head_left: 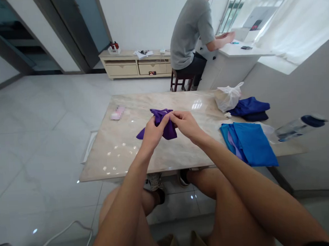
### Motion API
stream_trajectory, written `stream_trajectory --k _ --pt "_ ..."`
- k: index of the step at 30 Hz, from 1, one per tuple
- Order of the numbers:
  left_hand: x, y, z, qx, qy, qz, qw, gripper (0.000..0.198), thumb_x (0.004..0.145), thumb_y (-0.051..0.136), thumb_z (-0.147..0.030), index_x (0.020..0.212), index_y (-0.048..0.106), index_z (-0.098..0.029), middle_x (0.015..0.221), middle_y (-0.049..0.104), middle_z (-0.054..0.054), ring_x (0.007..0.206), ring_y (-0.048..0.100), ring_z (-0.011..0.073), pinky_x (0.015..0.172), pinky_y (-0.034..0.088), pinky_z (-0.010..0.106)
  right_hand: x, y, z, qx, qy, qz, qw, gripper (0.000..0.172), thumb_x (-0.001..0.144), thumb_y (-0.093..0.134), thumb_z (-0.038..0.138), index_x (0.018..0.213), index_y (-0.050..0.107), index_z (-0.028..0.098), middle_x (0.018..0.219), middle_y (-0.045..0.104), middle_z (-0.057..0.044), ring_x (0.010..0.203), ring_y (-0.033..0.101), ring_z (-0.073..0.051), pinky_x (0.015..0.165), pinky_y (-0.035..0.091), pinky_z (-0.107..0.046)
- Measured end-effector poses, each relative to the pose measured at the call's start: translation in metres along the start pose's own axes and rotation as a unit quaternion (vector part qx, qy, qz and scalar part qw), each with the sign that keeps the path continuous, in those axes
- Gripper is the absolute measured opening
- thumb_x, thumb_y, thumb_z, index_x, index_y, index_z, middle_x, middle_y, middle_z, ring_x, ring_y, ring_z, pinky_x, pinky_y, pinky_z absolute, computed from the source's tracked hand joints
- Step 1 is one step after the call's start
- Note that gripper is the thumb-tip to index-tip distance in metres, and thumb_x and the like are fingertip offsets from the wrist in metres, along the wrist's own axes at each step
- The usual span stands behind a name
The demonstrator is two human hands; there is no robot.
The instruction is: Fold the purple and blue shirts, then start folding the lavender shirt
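Note:
A piece of purple cloth (170, 132) is bunched up just above the middle of the marble-topped table (121, 140). My left hand (154, 133) grips it from the left, thumb on top. From the right, my right hand (185, 123) pinches the cloth near its top, its fingertips meeting my left thumb. One pointed end of the cloth sticks out to the left below my left hand. Parts of the cloth behind my fingers are hidden.
Folded blue cloth (255, 143) lies at the table's right, with dark blue cloth (250, 108), a white plastic bag (228, 97) and a water bottle (298, 127) near it. A small pink item (118, 113) lies at the left. Another person (192, 32) sits beyond the table.

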State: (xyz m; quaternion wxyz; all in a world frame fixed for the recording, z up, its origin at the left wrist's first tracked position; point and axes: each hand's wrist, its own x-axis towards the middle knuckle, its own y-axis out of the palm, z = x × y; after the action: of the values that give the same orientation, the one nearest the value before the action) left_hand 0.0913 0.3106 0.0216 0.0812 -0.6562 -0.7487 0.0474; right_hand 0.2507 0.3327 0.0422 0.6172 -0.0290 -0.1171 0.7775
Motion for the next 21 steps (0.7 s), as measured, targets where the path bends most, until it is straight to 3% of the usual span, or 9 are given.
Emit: stream_trajectory --k 2,5,7,10,13,17,21 --pt "-0.007 -0.011 0.001 0.091 0.006 -0.011 0.996 0.05 0.097 0.07 -0.07 0.097 0.079 -0.021 0.098 0.082 0.012 0.101 0.075 0.0318 0.092 0.057 0.041 -0.002 0.008 -0.008 0.024 0.022 0.006 0.999 0.056 0.089 0.07 0.079 0.085 0.068 0.024 0.084 0.066 -0.001 0.083 0.062 -0.021 0.078 0.054 -0.033" --pt "-0.02 -0.027 0.002 0.258 0.031 -0.045 0.965 0.047 0.099 0.067 -0.067 0.085 0.079 -0.024 0.097 0.083 0.016 0.113 0.073 0.0389 0.099 0.054 0.049 -0.001 0.008 -0.02 0.03 0.068 -0.009 0.997 0.059 0.089 0.072 0.081 0.078 0.058 0.025 0.074 0.058 0.001 0.074 0.056 -0.019 0.071 0.05 -0.031" --pt "-0.023 -0.033 0.005 0.269 0.03 -0.037 0.962 0.044 0.099 0.067 -0.065 0.088 0.081 -0.024 0.101 0.084 0.015 0.111 0.074 0.0373 0.097 0.054 0.047 0.002 0.007 -0.027 0.027 0.08 -0.01 0.996 0.061 0.088 0.073 0.082 0.074 0.055 0.025 0.071 0.055 0.002 0.071 0.054 -0.017 0.068 0.049 -0.03" --pt "-0.02 -0.031 0.016 0.126 -0.022 0.052 0.99 0.059 0.099 0.061 -0.074 0.091 0.081 -0.02 0.093 0.082 0.011 0.09 0.075 0.0282 0.08 0.055 0.037 0.006 0.014 -0.032 0.037 0.066 0.018 0.997 0.062 0.088 0.074 0.083 0.076 0.059 0.024 0.072 0.058 0.002 0.072 0.055 -0.016 0.071 0.053 -0.03" --pt "-0.014 -0.025 0.027 -0.022 -0.073 0.061 0.995 0.063 0.087 0.074 -0.08 0.092 0.079 -0.017 0.088 0.08 0.008 0.081 0.071 0.0218 0.07 0.052 0.03 0.01 0.025 -0.03 0.06 0.045 0.041 0.996 0.066 0.085 0.076 0.086 0.079 0.061 0.023 0.072 0.06 0.003 0.07 0.056 -0.015 0.07 0.054 -0.029" --pt "-0.013 -0.024 0.032 -0.163 -0.14 0.069 0.974 0.057 0.073 0.094 -0.068 0.097 0.081 -0.018 0.09 0.08 0.006 0.077 0.068 0.0173 0.07 0.052 0.028 0.016 0.025 -0.031 0.083 0.042 0.019 0.996 0.069 0.084 0.076 0.09 0.08 0.061 0.023 0.07 0.063 0.002 0.067 0.06 -0.015 0.067 0.056 -0.029" --pt "-0.015 -0.017 0.035 -0.199 -0.153 0.1 0.963 0.046 0.073 0.098 -0.054 0.093 0.081 -0.017 0.092 0.08 0.005 0.083 0.069 0.016 0.077 0.052 0.026 0.021 0.011 -0.04 0.079 0.044 -0.031 0.995 0.071 0.086 0.073 0.092 0.083 0.062 0.022 0.068 0.066 0.001 0.067 0.067 -0.017 0.07 0.061 -0.031"
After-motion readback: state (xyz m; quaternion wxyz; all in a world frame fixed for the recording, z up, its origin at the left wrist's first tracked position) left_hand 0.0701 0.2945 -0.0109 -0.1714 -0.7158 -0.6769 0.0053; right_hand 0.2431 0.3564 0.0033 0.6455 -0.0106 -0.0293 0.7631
